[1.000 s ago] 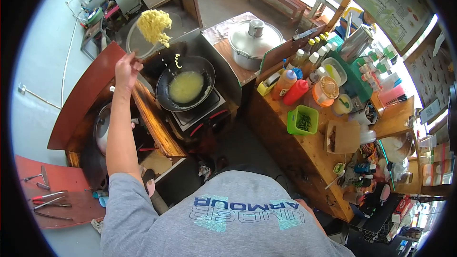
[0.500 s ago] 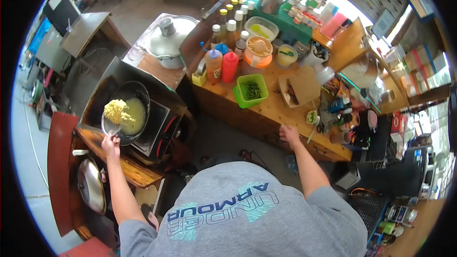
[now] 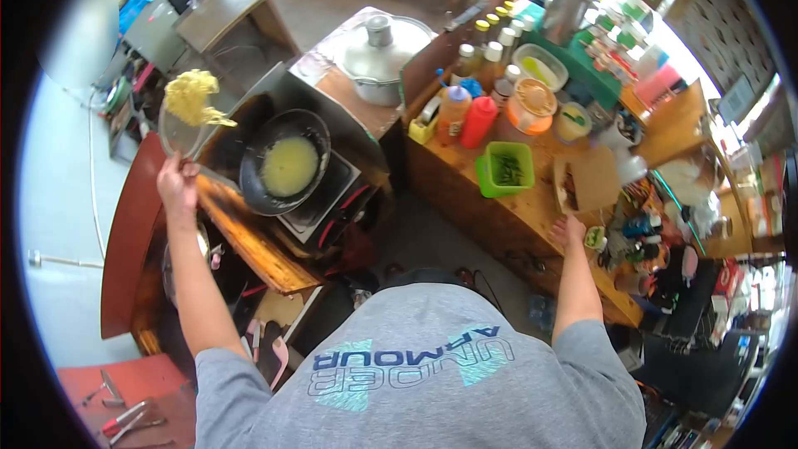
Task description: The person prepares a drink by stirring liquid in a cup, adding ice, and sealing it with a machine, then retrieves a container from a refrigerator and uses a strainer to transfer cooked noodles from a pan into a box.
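Observation:
My left hand is closed on the near edge of a pale, see-through round utensil. A clump of yellow noodles sits at its far side, some strands hanging over to the right. Both are left of a black wok, which stands on the stove with pale yellow liquid in it. My right hand is open and holds nothing, its fingers loosely out at the near edge of an open brown cardboard box on the wooden counter.
A green tub of green vegetables stands on the counter behind a red squeeze bottle and other bottles. A large lidded pot is beyond the stove. A wooden ledge runs along the stove's near side.
My left hand has moved the utensil and noodles from over the wok to its left. My right hand has come up against the cardboard box. The view has shifted left.

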Action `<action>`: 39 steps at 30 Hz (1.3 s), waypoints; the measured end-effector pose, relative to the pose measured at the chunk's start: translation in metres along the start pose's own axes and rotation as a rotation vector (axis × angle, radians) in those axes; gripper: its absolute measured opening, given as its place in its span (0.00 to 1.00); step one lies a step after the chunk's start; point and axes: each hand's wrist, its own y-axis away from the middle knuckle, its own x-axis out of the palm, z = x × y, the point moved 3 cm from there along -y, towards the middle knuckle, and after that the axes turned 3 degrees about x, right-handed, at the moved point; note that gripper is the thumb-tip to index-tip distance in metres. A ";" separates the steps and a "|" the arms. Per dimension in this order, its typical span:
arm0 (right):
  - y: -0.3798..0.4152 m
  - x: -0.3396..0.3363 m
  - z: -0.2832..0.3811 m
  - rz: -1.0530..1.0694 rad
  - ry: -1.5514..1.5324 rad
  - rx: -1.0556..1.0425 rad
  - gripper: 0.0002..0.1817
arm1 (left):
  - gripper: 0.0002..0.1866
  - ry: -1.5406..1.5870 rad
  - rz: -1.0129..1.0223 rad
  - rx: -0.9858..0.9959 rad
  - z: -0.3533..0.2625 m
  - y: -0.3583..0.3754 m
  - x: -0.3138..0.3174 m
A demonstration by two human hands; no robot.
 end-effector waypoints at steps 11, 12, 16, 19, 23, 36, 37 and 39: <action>0.019 0.022 -0.014 0.022 -0.128 0.012 0.25 | 0.05 -0.096 -0.012 -0.324 0.164 0.065 -0.030; 0.024 0.025 -0.015 0.020 -0.130 0.010 0.25 | 0.05 -0.099 0.009 -0.322 0.164 0.063 -0.031; 0.047 0.038 -0.019 0.064 -0.122 0.005 0.25 | 0.03 0.020 0.103 -0.205 0.109 0.039 -0.013; 0.054 0.047 -0.022 0.101 -0.161 0.024 0.26 | 0.03 0.003 0.084 -0.109 0.046 0.022 0.009; 0.062 0.052 -0.028 0.177 -0.164 0.030 0.27 | 0.04 0.016 0.123 -0.039 0.006 0.012 0.022; 0.086 0.022 -0.062 0.188 -0.171 -0.008 0.29 | 0.03 -0.059 0.083 -0.319 0.144 0.041 -0.024; 0.089 0.019 -0.067 0.217 -0.148 0.004 0.27 | 0.03 -0.038 0.112 -0.287 0.137 0.041 -0.018; 0.095 0.010 -0.078 0.255 -0.115 0.026 0.24 | 0.03 -0.003 0.129 -0.234 0.119 0.039 -0.008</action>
